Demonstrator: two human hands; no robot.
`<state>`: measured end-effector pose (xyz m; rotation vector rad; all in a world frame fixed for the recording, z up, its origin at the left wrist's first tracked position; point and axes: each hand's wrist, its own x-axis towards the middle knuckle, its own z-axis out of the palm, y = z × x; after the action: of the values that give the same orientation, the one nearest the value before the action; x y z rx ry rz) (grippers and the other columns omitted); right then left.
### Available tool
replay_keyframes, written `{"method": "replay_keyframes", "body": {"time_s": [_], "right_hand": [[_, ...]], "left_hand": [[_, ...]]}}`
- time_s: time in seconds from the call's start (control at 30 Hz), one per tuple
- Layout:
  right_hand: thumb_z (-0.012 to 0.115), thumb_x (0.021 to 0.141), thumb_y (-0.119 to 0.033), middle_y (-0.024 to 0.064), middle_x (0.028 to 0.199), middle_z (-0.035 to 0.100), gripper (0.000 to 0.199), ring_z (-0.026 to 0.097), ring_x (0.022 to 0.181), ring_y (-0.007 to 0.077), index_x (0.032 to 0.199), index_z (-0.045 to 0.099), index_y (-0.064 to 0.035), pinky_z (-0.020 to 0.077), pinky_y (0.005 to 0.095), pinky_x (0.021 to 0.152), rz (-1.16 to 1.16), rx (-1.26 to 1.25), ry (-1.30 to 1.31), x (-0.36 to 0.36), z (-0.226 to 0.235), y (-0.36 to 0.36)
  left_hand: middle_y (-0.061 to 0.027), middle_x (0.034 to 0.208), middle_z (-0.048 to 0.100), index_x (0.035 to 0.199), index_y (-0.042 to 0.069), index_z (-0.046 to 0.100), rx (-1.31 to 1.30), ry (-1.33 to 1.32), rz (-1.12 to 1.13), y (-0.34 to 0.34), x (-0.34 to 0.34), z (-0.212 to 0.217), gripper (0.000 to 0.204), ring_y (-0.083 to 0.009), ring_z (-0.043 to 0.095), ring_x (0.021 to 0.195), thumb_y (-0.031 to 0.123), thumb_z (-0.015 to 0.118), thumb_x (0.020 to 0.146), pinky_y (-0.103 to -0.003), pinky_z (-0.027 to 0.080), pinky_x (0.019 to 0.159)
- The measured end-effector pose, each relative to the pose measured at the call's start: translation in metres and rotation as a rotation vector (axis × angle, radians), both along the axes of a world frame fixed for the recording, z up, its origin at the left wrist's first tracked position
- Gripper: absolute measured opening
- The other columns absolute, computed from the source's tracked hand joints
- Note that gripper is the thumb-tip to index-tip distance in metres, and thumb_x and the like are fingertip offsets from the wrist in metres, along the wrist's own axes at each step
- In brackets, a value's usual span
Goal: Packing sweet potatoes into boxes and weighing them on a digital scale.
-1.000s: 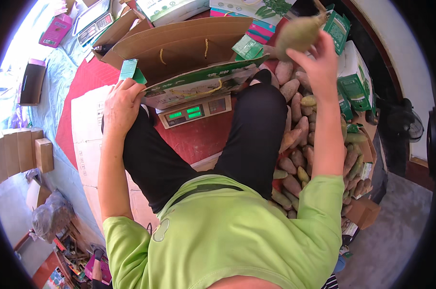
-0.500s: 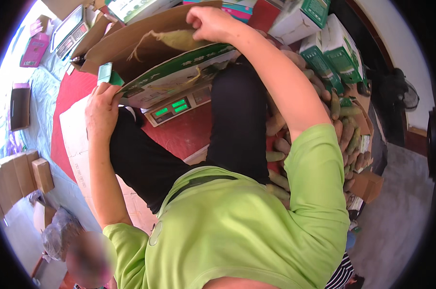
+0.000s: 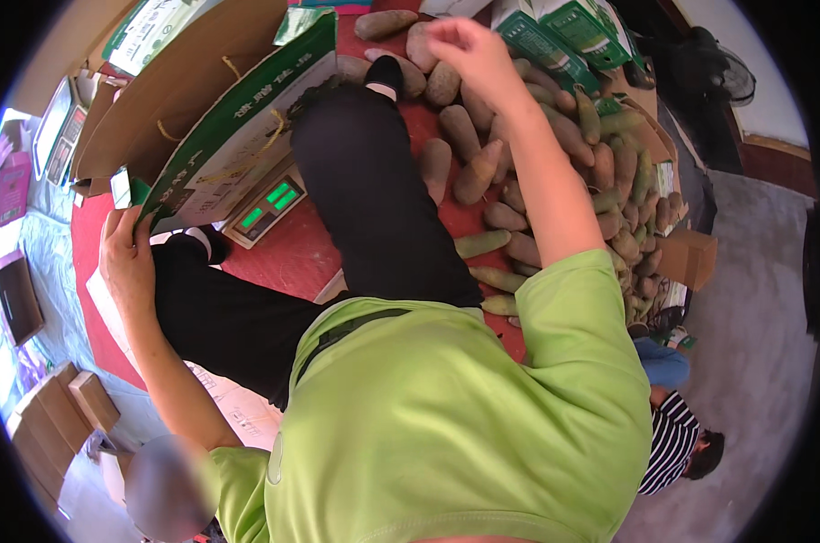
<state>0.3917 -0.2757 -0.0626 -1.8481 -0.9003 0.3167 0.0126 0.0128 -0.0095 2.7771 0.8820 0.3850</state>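
Note:
A large cardboard carton point(image 3: 238, 122), green and white on the outside, stands tilted on a scale point(image 3: 265, 213) with a lit green display, between my legs. My left hand point(image 3: 128, 262) grips the carton's near left corner, beside a small raised flap. Off to the right, my right hand point(image 3: 471, 56) hovers over a pile of elongated root vegetables, with its fingers loosely bent and apart and nothing visible in them. A brownish root point(image 3: 421, 47) lies closest to its fingertips. Green radishes point(image 3: 482, 243) lie among the brown roots. The carton's inside bottom is hidden.
Green and white cartons point(image 3: 541, 41) stand beyond the pile. Another scale point(image 3: 61, 136) and a pink box point(image 3: 12, 192) are at the far left. A small brown box point(image 3: 686, 258) sits at the pile's right edge. A person in a striped top point(image 3: 672, 443) is behind on the right.
My right hand has let go of a pale, long-tailed root inside the carton and moved right, over the pile. My view has turned, and my left hand stays on the carton's corner.

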Motion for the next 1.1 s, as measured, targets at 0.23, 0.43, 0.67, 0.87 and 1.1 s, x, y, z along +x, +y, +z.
{"method": "replay_keyframes", "body": {"time_s": [0.23, 0.43, 0.67, 0.87, 1.1], "right_hand": [[0.070, 0.080, -0.010, 0.0071, 0.090, 0.069, 0.024, 0.063, 0.082, 0.0126, 0.101, 0.066, -0.0016, 0.0509, 0.0280, 0.076, -0.345, -0.302, 0.322, -0.018, -0.139, -0.134], [0.071, 0.077, -0.010, 0.0081, 0.088, 0.068, 0.025, 0.063, 0.082, 0.0158, 0.100, 0.066, -0.0026, 0.0505, 0.0294, 0.076, -0.507, -0.447, 0.413, -0.042, -0.194, -0.201], [0.074, 0.072, -0.008, 0.0099, 0.104, 0.061, 0.053, 0.059, 0.092, 0.0192, 0.121, 0.055, -0.0028, 0.0490, 0.0310, 0.079, -0.722, -0.690, 0.407, -0.024, -0.220, -0.224], [0.075, 0.072, -0.016, 0.0178, 0.128, 0.053, 0.072, 0.053, 0.117, 0.0287, 0.136, 0.043, -0.0057, 0.0451, 0.0364, 0.096, -0.700, -0.828, 0.269, -0.008, -0.223, -0.207], [0.075, 0.071, -0.023, 0.0171, 0.138, 0.047, 0.080, 0.046, 0.126, 0.0336, 0.141, 0.038, -0.0092, 0.0394, 0.0388, 0.104, -0.561, -0.977, 0.090, 0.005, -0.216, -0.190]], "left_hand": [[-0.0092, 0.091, 0.060, 0.099, 0.006, 0.065, 0.086, -0.001, -0.014, 0.002, -0.001, -0.003, 0.013, -0.0292, 0.060, 0.081, 0.010, 0.060, 0.088, -0.036, 0.047, 0.069], [-0.0091, 0.092, 0.061, 0.099, 0.006, 0.064, 0.080, -0.014, 0.058, -0.002, -0.004, 0.003, 0.013, -0.0293, 0.060, 0.080, 0.009, 0.059, 0.088, -0.036, 0.047, 0.067], [-0.0111, 0.092, 0.061, 0.099, 0.004, 0.064, 0.043, -0.047, -0.001, 0.005, -0.010, -0.003, 0.014, -0.0297, 0.061, 0.081, 0.004, 0.060, 0.086, -0.036, 0.047, 0.068], [-0.0115, 0.092, 0.061, 0.098, 0.003, 0.064, -0.021, -0.046, 0.035, 0.002, -0.008, 0.000, 0.014, -0.0300, 0.061, 0.081, 0.002, 0.060, 0.084, -0.036, 0.047, 0.067], [-0.0116, 0.091, 0.061, 0.096, 0.002, 0.064, -0.009, -0.056, 0.038, -0.001, -0.003, 0.001, 0.013, -0.0297, 0.061, 0.078, 0.002, 0.061, 0.084, -0.035, 0.047, 0.067]]}}
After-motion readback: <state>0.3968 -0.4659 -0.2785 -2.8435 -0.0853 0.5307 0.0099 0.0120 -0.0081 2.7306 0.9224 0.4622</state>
